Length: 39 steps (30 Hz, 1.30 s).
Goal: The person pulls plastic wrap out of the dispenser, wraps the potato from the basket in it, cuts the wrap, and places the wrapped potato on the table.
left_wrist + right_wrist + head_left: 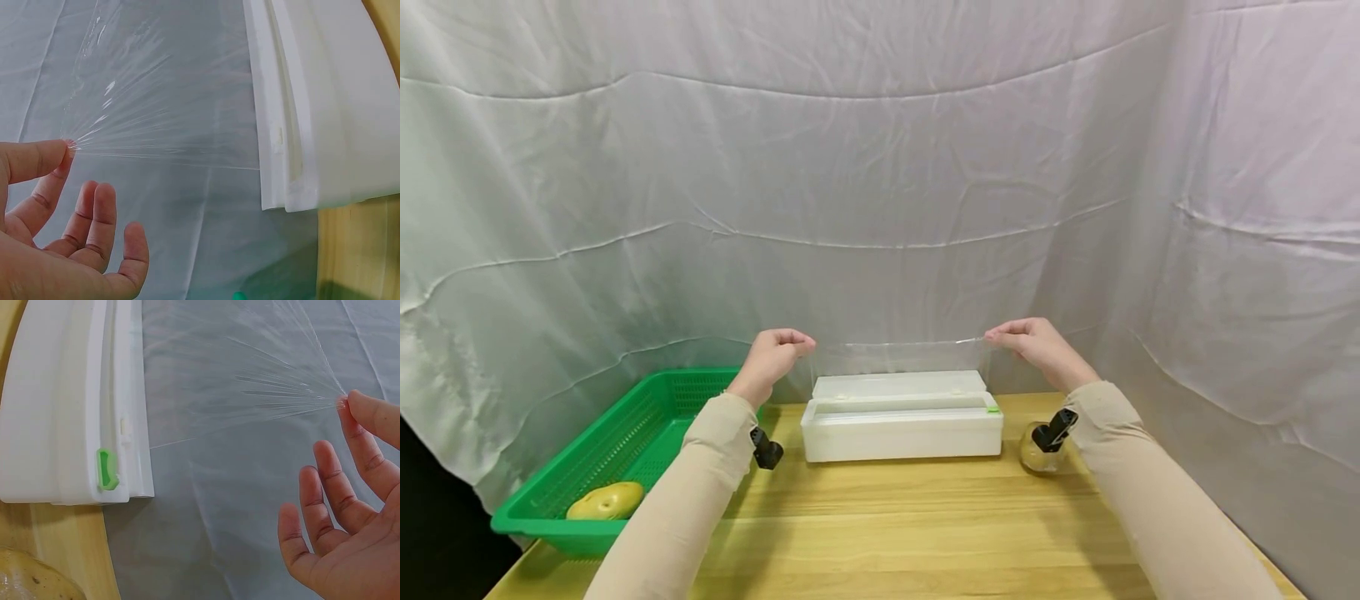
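Observation:
Between both hands stretches a sheet of clear cling film [898, 357], running up from a white cling film dispenser [902, 437] whose lid [898, 384] stands open at the back. My left hand [772, 358] pinches one top corner between thumb and index finger. The opposite corner is pinched the same way by my right hand [1033, 346]. Creases fan out from each pinch in the wrist views, and the other fingers are spread loosely. A green slider cutter [107, 469] sits at the dispenser's right end.
On the left a green plastic basket [568, 527] holds a yellow potato [606, 502]. Another potato [36, 578], partly hidden by the right wrist camera in the head view, lies right of the dispenser on the wooden table [895, 529]. A grey curtain [880, 183] hangs behind.

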Tool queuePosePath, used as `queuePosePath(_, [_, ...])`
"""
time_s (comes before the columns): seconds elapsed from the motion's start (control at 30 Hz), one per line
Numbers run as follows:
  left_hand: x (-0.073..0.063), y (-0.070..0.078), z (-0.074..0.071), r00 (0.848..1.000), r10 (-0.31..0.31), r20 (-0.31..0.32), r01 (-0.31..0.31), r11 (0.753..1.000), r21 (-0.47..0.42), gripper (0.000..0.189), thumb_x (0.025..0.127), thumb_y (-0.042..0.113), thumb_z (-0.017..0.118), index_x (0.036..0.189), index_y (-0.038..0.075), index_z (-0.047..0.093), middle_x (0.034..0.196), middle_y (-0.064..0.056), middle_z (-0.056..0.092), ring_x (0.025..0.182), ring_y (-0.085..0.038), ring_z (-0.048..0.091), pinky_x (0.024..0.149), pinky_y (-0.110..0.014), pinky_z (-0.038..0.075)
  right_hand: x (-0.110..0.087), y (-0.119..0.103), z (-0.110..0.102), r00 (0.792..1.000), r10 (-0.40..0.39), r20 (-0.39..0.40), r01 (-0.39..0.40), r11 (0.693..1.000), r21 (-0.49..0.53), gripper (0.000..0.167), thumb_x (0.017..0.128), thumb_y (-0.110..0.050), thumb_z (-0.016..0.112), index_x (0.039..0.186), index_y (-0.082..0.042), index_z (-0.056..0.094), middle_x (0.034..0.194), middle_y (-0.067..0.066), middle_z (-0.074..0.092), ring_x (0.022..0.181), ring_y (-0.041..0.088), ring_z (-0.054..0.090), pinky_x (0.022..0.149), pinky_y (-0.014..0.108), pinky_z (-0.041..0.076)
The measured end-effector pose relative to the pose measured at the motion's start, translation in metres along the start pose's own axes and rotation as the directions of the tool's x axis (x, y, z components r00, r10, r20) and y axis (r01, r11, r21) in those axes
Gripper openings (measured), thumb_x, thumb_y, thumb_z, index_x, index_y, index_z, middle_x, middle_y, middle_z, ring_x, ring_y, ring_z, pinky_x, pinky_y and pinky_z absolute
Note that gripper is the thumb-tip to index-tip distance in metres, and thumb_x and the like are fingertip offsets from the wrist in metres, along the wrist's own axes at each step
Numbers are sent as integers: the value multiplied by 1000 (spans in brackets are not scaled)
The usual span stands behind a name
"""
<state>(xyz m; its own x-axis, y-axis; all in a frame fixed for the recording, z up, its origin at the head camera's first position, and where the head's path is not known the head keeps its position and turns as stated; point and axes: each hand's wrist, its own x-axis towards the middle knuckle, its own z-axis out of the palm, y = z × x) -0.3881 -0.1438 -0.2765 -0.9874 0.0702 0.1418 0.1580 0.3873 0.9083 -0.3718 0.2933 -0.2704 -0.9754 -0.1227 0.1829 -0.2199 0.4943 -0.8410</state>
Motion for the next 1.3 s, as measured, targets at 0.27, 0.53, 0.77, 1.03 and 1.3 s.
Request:
queuePosePath(0.27, [2,4,-3,1000,8,-10,-7,1000,7,22,109,25,63,117,9,74,147,-15,63,144,-36,50,125,-64,34,2,-5,-3,1000,-16,-15,16,1000,-17,42,107,-34,67,132,-1,71,146,16,66,132,22,56,100,35,47])
queuePosePath(0.53, [1,10,-4,999,26,-23,-26,1000,3,22,109,25,63,118,8,74,145,-15,63,142,-36,51,125,-63,34,0,-11,-7,1000,-24,-14,24,1000,-1,41,108,-33,65,133,-1,71,152,20,62,141,29,52,106,41,45])
queuePosePath(0.77, [-1,15,-5,999,46,-26,-46,999,-17,22,108,25,65,118,8,74,145,-15,63,141,-36,52,124,-61,36,0,-16,-10,999,-18,-37,18,1000,1,39,107,-33,66,129,-2,72,147,13,65,128,17,54,96,31,45])
queuePosePath(1.03, [0,22,-7,998,42,-42,-43,999,-25,21,108,26,66,117,8,74,145,-14,63,141,-34,51,124,-60,36,0,-21,-12,998,-32,-52,32,999,-2,41,106,-34,68,129,-1,72,145,13,66,127,17,53,96,30,45])
queuePosePath(1.3, [1,28,-10,997,56,-54,-56,998,1,22,108,27,65,116,9,74,143,-12,64,128,-33,52,106,-48,43,-1,-29,-14,998,-24,-50,25,1000,6,47,107,-36,67,136,0,68,150,15,62,124,14,50,96,30,43])
